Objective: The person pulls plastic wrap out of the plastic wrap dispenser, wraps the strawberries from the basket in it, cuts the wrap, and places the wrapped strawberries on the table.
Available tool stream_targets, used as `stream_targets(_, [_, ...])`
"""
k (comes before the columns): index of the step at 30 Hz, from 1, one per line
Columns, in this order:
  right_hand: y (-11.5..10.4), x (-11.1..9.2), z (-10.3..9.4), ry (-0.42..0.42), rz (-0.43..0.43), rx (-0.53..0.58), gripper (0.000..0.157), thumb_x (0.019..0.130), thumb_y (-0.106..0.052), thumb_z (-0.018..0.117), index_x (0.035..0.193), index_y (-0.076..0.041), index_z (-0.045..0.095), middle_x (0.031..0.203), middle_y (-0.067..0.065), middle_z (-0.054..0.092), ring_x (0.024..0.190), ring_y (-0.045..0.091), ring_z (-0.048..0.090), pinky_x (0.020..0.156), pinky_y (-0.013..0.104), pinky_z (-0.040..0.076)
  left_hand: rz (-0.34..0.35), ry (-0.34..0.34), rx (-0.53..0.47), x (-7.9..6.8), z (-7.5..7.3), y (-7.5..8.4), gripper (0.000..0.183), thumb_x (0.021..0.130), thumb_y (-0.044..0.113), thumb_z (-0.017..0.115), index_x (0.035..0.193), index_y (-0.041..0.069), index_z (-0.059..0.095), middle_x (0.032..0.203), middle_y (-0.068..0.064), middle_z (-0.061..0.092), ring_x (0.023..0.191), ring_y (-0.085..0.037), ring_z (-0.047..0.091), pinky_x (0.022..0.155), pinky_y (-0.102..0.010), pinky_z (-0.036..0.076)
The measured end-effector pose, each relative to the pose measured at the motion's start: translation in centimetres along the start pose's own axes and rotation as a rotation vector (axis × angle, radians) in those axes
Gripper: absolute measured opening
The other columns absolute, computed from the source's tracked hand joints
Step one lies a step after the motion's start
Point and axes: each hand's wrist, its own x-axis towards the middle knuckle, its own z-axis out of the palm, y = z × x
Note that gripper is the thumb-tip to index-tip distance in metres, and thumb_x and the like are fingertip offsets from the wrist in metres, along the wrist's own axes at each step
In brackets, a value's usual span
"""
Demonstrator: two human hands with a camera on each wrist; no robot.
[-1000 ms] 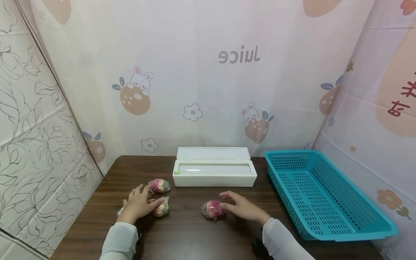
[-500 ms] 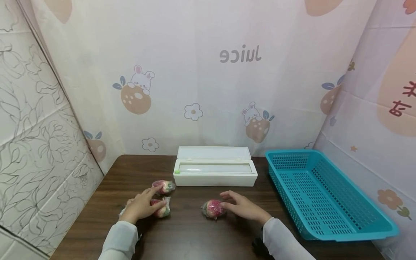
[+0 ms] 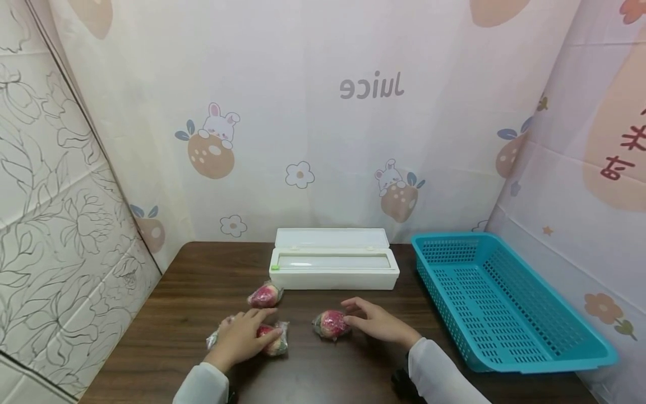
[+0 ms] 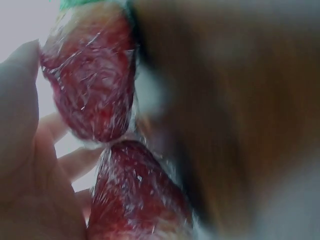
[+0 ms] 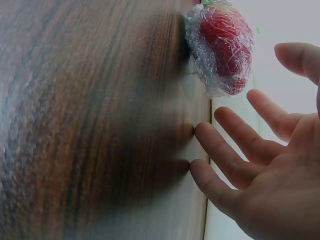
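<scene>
My left hand [image 3: 243, 338] lies over the table on the left, fingers extended, against a plastic-wrapped red-and-yellow fruit [image 3: 275, 340]. Just beyond its fingertips rests a second wrapped fruit [image 3: 264, 295]. Clear wrap from another bundle [image 3: 212, 339] pokes out at its outer side, mostly hidden. Seen from the left wrist, two wrapped red fruits [image 4: 97, 75] sit end to end beside the loosely spread fingers. To the right, my right hand [image 3: 378, 322] hovers by a wrapped red fruit [image 3: 333, 324]. In the right wrist view, its fingers are spread and do not close round that fruit [image 5: 225, 47].
A white cling film dispenser [image 3: 334, 279] with a raised lid and green slider stands at the back of the dark wooden table [image 3: 212, 269]. At right is a teal plastic basket [image 3: 471, 359] with holes. Printed curtains [image 3: 323, 140] surround the table.
My left hand has slid right and toward the near edge, and the wrapped fruits beside it have shifted right too. The right hand and its fruit have stayed in place.
</scene>
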Motion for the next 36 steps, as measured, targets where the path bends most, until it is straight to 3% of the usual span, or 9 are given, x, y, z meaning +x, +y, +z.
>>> stream_targets(7, [0.1, -0.1, -0.1, 0.000, -0.021, 0.004, 0.049, 0.102, -0.038, 0.056, 0.142, -0.008, 0.051, 0.135, 0.013, 0.057, 0.125, 0.036, 0.053, 0.099, 0.059, 0.044, 0.128, 0.020, -0.036, 0.5, 1.5, 3.7, 0.044, 0.093, 0.062, 0.058, 0.120, 0.028, 0.068, 0.116, 0.003, 0.065, 0.102, -0.025, 0.059, 0.088, -0.063, 0.039])
stream_targets(17, [0.4, -0.4, -0.4, 0.013, -0.025, 0.009, 0.049, 0.102, -0.039, 0.056, 0.141, -0.009, 0.051, 0.136, 0.012, 0.057, 0.126, 0.037, 0.052, 0.100, 0.062, 0.042, 0.220, 0.043, -0.065, 2.0, 3.5, 6.8, 0.039, 0.094, 0.060, 0.059, 0.117, 0.029, 0.067, 0.116, 0.004, 0.066, 0.105, -0.025, 0.059, 0.097, -0.069, 0.033])
stream_targets(23, [0.8, -0.7, -0.4, 0.030, -0.053, -0.010, 0.048, 0.103, -0.036, 0.055, 0.141, -0.007, 0.051, 0.133, 0.010, 0.058, 0.124, 0.034, 0.053, 0.100, 0.059, 0.043, 0.231, 0.056, -0.070, 2.4, 4.8, 8.7, 0.046, 0.094, 0.062, 0.057, 0.126, 0.028, 0.063, 0.118, 0.003, 0.065, 0.109, -0.026, 0.059, 0.100, -0.070, 0.031])
stream_targets(26, [1.2, -0.9, -0.4, 0.042, -0.055, -0.011, 0.048, 0.104, -0.035, 0.054, 0.141, -0.006, 0.051, 0.133, 0.010, 0.057, 0.125, 0.034, 0.052, 0.101, 0.058, 0.042, 0.265, 0.053, -0.160, 2.6, 5.0, 9.3, 0.050, 0.095, 0.061, 0.056, 0.133, 0.029, 0.059, 0.123, 0.002, 0.062, 0.113, -0.026, 0.058, 0.101, -0.069, 0.033])
stream_targets(29, [1.3, -1.2, -0.6, 0.058, -0.042, -0.004, 0.049, 0.104, -0.038, 0.054, 0.140, -0.006, 0.052, 0.136, 0.011, 0.056, 0.127, 0.035, 0.051, 0.103, 0.060, 0.041, 0.292, 0.025, -0.375, 3.2, 3.8, 8.8, 0.049, 0.099, 0.054, 0.055, 0.138, 0.026, 0.056, 0.132, -0.002, 0.057, 0.120, -0.027, 0.054, 0.101, -0.063, 0.039])
stream_targets(31, [1.2, -1.3, -0.8, 0.073, -0.034, -0.001, 0.048, 0.104, -0.038, 0.054, 0.140, -0.006, 0.052, 0.138, 0.012, 0.055, 0.129, 0.037, 0.050, 0.103, 0.061, 0.039, 0.273, 0.046, -0.481, 3.7, 2.2, 7.5, 0.047, 0.100, 0.047, 0.056, 0.139, 0.020, 0.056, 0.138, -0.007, 0.054, 0.126, -0.031, 0.050, 0.100, -0.062, 0.041])
stream_targets(33, [1.1, -1.5, -1.0, 0.093, -0.022, -0.002, 0.047, 0.104, -0.037, 0.055, 0.139, -0.007, 0.053, 0.139, 0.013, 0.054, 0.130, 0.038, 0.049, 0.104, 0.062, 0.038, 0.225, 0.124, -0.485, 4.3, 0.4, 5.5, 0.044, 0.101, 0.039, 0.060, 0.138, 0.016, 0.057, 0.143, -0.014, 0.050, 0.128, -0.039, 0.047, 0.100, -0.065, 0.040])
stream_targets(36, [1.2, -1.7, -1.4, 0.116, 0.000, -0.012, 0.045, 0.104, -0.035, 0.055, 0.139, -0.007, 0.053, 0.140, 0.013, 0.054, 0.131, 0.039, 0.047, 0.103, 0.063, 0.038, 0.073, 0.206, -0.354, 4.8, -1.4, 1.8, 0.044, 0.100, 0.032, 0.062, 0.139, 0.013, 0.058, 0.148, -0.025, 0.043, 0.130, -0.053, 0.041, 0.098, -0.072, 0.035])
